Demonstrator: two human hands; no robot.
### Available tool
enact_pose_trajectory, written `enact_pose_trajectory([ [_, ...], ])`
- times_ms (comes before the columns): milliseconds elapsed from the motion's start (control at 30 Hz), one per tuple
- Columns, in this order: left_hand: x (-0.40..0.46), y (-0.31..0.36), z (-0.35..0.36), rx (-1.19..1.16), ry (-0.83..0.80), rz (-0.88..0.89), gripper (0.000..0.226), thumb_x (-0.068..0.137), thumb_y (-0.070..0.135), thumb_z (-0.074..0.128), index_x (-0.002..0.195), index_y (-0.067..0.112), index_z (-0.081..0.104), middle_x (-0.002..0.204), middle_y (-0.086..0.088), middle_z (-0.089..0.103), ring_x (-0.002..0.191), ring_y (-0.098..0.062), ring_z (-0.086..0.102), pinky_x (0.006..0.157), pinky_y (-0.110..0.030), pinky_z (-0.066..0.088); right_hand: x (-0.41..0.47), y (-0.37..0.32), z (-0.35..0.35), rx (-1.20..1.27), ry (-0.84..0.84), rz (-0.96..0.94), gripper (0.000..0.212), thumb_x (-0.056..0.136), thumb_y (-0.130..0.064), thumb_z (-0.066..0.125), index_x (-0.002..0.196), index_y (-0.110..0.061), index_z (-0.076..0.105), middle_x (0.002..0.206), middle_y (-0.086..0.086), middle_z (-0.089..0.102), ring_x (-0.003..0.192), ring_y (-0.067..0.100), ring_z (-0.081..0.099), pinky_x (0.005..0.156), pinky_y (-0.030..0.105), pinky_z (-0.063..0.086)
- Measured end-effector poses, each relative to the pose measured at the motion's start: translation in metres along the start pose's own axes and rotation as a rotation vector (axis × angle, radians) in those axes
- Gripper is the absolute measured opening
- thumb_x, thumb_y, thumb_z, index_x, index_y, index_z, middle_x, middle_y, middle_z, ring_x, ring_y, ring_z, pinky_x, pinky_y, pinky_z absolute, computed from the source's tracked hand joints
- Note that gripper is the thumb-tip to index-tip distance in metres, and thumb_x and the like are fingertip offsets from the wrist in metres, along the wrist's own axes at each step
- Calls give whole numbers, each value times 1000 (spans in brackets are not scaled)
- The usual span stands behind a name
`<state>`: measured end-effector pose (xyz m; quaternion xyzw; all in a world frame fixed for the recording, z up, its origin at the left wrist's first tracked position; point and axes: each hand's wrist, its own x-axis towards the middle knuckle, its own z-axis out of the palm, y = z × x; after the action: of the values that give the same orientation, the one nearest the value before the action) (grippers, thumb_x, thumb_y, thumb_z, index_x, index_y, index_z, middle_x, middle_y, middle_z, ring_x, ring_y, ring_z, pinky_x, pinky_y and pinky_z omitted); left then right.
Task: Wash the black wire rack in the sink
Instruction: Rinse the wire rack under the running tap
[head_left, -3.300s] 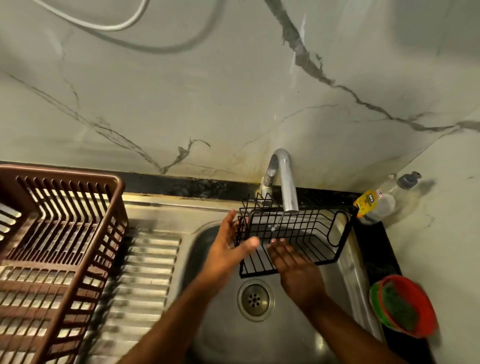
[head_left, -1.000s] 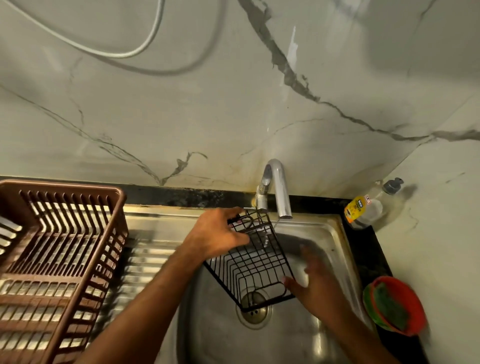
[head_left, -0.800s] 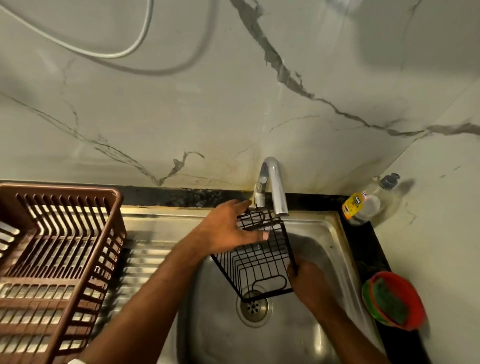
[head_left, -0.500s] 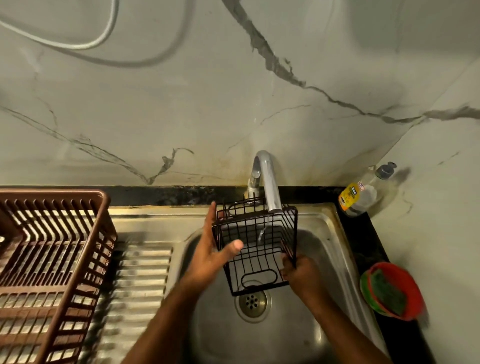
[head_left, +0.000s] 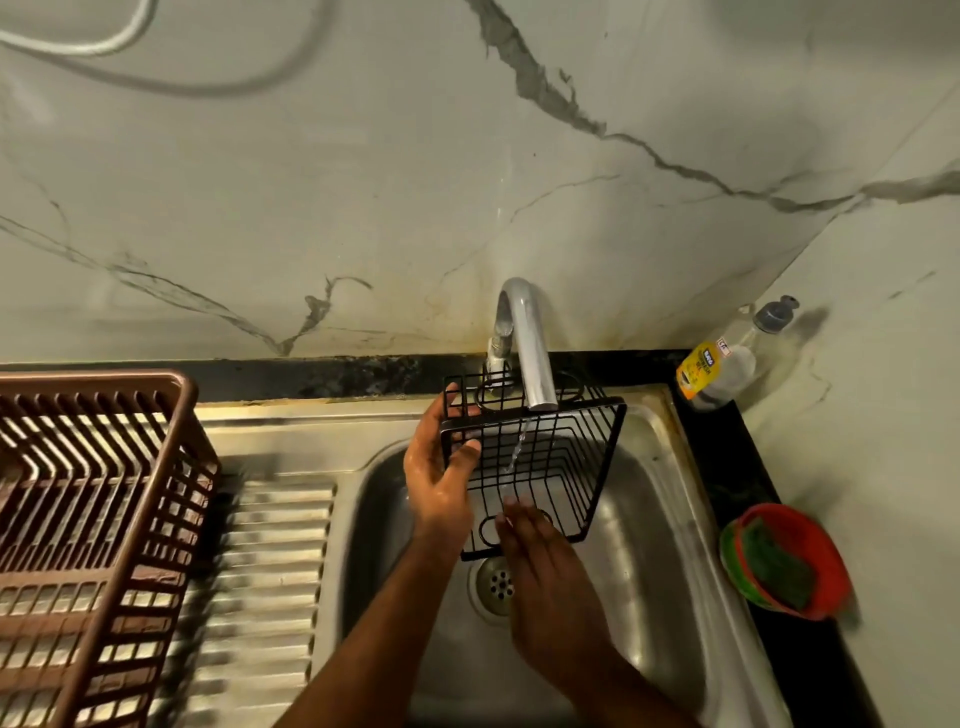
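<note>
Marble-walled steel sink (head_left: 649, 519) holds the rinse midway: under the chrome tap (head_left: 530, 353), the left hand (head_left: 436, 478) grips the black wire rack (head_left: 540, 457) while the right hand (head_left: 540, 571) rubs it flat-fingered, soaping apparently still undone.

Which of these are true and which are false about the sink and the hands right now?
1. Water runs from the tap onto the black wire rack. True.
2. The left hand grips the rack's side. True.
3. The brown basket sits inside the sink. False: it stands to the sink's left.
4. The right hand holds the green sponge. False: the sponge lies in a red bowl; the hand's straight fingers touch the rack.
</note>
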<state>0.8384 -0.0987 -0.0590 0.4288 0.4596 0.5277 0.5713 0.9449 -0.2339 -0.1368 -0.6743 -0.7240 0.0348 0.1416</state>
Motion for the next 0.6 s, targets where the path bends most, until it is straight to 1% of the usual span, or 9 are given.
enact_pose_trajectory([
  [67,-6,1,3,-3,4,15,55,82,6,58,136,19,55,124,-3,71,118,-17,65,92,-20,54,15,8,13,-50,-134,187,87,82,-22,57,157,3,20,168,20,3,152,41,20,120,51,26],
  [133,-11,6,6,11,0,66,52,80,1,54,128,22,56,114,16,74,111,-5,67,88,-17,54,32,11,16,-108,-251,391,105,79,-32,73,155,10,13,165,29,1,152,47,8,122,59,21],
  [233,-10,10,9,-3,14,108,52,77,4,59,126,19,60,110,12,74,107,-8,68,89,-21,54,45,-6,20,-153,-349,476,106,83,-32,72,152,13,6,158,40,-10,148,56,-8,122,62,0],
  [300,-9,12,10,-28,15,111,53,73,12,61,125,21,65,109,3,74,105,-13,67,90,-24,54,53,-24,28,-108,-395,480,101,78,-30,75,151,14,21,156,45,4,146,60,2,122,62,-2],
  [367,-8,14,10,-28,0,96,57,72,7,61,129,7,63,111,-16,72,102,-16,67,89,-27,55,57,-35,36,-78,-390,371,97,71,-35,80,146,10,39,152,42,29,144,55,19,119,57,5],
  [433,-4,12,7,-41,-22,92,64,70,5,62,132,-11,55,115,-37,63,103,-18,66,92,-34,58,54,-32,36,-54,-362,155,88,75,-43,70,145,2,43,152,31,40,143,48,30,119,51,14],
  [500,0,9,3,-46,-21,80,73,68,15,65,134,-15,53,117,-41,62,105,-28,67,96,-47,55,46,-17,34,-3,-371,-96,72,86,-35,49,152,-8,38,161,19,30,151,38,24,124,49,22],
  [533,1,7,2,-30,-17,76,75,67,18,64,134,-14,54,117,-41,62,106,-35,67,97,-50,54,46,-9,30,24,-431,-192,67,89,-29,47,154,-12,37,164,14,25,154,32,17,124,49,21],
  [600,0,5,1,28,-16,73,73,68,17,64,135,-12,57,117,-39,66,108,-39,68,96,-45,56,48,9,24,-28,-472,-310,69,89,-23,52,155,-17,34,167,9,15,155,27,7,125,49,13],
])
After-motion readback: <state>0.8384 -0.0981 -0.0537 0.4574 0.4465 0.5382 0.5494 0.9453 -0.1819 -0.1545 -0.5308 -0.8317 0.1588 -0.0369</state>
